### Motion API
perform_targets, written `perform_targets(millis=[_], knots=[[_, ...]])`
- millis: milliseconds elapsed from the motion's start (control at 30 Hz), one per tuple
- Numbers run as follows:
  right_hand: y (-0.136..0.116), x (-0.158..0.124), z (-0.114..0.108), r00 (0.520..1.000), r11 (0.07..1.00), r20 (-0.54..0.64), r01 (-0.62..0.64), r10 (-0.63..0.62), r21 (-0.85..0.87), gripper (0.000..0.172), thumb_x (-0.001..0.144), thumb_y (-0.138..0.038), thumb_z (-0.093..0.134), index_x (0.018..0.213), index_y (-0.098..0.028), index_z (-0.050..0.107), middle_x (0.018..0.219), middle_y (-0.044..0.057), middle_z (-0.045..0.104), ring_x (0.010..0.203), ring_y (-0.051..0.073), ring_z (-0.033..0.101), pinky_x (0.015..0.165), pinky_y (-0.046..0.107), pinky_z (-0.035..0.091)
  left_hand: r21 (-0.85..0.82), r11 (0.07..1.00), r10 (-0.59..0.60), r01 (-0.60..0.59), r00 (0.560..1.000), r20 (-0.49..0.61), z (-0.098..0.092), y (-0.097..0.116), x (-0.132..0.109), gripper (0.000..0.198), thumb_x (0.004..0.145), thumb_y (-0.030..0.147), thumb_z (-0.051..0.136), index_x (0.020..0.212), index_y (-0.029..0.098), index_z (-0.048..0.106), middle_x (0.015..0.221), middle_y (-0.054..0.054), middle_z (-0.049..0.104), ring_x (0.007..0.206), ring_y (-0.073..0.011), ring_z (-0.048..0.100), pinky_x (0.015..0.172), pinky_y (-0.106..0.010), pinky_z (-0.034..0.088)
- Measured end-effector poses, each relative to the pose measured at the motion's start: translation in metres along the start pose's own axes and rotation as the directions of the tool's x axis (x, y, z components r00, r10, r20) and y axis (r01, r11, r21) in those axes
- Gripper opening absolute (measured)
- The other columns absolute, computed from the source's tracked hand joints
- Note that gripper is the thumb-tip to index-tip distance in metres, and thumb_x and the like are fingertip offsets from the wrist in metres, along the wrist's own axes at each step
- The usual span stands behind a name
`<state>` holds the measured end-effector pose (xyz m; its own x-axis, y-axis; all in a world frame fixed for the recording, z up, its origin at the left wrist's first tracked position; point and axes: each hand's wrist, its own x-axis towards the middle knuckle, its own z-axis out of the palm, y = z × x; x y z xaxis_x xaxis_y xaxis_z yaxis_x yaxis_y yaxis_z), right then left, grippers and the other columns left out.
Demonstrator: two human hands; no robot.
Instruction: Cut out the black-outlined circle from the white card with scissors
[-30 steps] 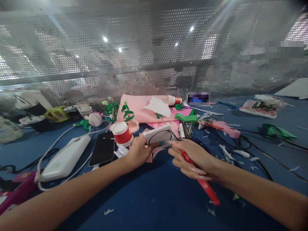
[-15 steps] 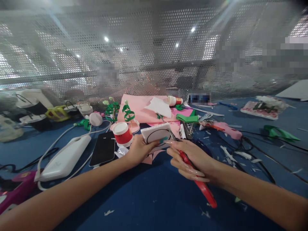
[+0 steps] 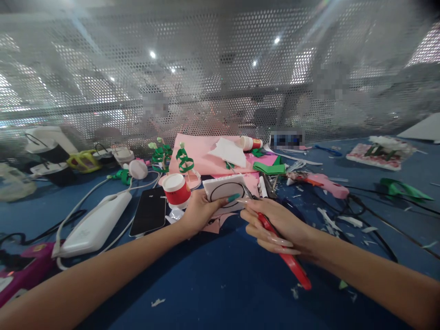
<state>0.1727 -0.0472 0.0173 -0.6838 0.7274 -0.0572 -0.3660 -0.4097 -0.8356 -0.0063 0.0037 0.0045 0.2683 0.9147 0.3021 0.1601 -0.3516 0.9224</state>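
Note:
My left hand [image 3: 198,211] pinches a white foam-like block [image 3: 225,183], its thumb lying across the face. A black circle outline is drawn on that face. My right hand [image 3: 275,224] is wrapped round a red utility knife [image 3: 292,265], whose handle slants down to the right below the fingers. Its grey metal end meets the block's right edge, and how deep it goes I cannot make out. The right thumb and fingertips are close to the block's lower right corner. Left of the block stands a red and white paper cup [image 3: 176,190].
A black phone [image 3: 148,211] and a white power bank [image 3: 92,224] with cables lie to the left. Green paper plants [image 3: 184,160] stand behind the cup. Pink paper [image 3: 192,146] spreads at the back. A pink glue gun [image 3: 326,183] and white scraps [image 3: 328,220] lie right.
The view has shifted slightly, so everything sits a little to the right. The knife's lower end has risen slightly. Both hands keep their holds.

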Motion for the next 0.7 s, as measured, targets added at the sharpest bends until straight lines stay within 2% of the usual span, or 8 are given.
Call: perform_targets(millis=[467, 700], knots=[[-0.0006, 0.0012, -0.0004, 1.0, 1.0, -0.012, -0.013, 0.013, -0.028, 0.046, 0.09, -0.035, 0.036, 0.048, -0.017, 0.043, 0.03, -0.007, 0.037, 0.017, 0.002, 0.019, 0.017, 0.011, 0.02, -0.035, 0.999, -0.006, 0.006, 1.0, 0.001, 0.0007, 0.001, -0.0008, 0.032, 0.066, 0.03, 0.069, 0.092, 0.011, 0.066, 0.094, -0.009, 0.072, 0.085, -0.0238, 0.066, 0.079, -0.036, 0.053], [-0.0004, 0.0003, 0.0028, 0.999, 0.999, -0.03, -0.024, 0.023, -0.032, 0.047, 0.091, -0.036, 0.035, 0.048, -0.018, 0.042, 0.029, -0.008, 0.036, 0.017, 0.002, 0.018, 0.018, 0.011, 0.02, -0.032, 0.999, -0.02, 0.019, 1.0, -0.018, 0.001, 0.0028, -0.0013, 0.028, 0.066, 0.028, 0.068, 0.089, 0.012, 0.068, 0.091, -0.007, 0.073, 0.083, -0.0233, 0.067, 0.076, -0.035, 0.054]])
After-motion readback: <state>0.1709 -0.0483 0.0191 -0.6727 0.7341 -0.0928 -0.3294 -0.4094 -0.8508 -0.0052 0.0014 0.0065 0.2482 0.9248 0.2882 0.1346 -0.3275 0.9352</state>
